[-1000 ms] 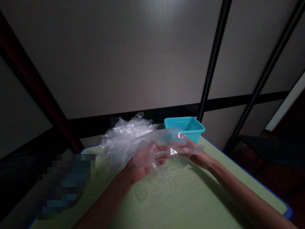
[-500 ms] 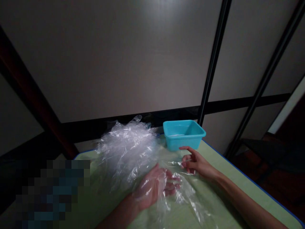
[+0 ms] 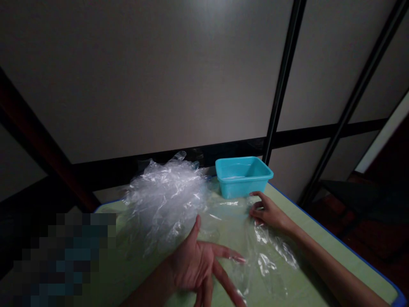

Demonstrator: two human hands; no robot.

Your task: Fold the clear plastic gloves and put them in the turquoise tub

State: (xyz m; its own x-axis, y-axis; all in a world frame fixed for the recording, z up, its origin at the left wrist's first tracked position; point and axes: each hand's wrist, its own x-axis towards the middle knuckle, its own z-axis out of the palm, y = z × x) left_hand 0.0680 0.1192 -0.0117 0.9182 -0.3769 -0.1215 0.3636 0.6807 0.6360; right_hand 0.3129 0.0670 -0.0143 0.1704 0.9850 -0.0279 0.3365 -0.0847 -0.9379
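My left hand is palm up and open, its fingers spread wide and bare. Its index and middle fingertips are close to or touching a thin clear plastic glove. My right hand pinches part of that glove between thumb and fingers, and the rest hangs loosely below, over the table. To the left rises a heap of crumpled clear plastic gloves, with finger shapes sticking up at its top. Beyond my right hand stands a turquoise plastic basin; only a little of its inside shows.
The table has a pale green cover with a blue edge. Behind it stand large sliding panels with dark frames. A dark chair or stool is at the right. The lower left corner is pixelated.
The clear glove that covered my left hand has come off it. My right hand has drawn the plastic slightly right, and my left fingers have spread and turned downward.
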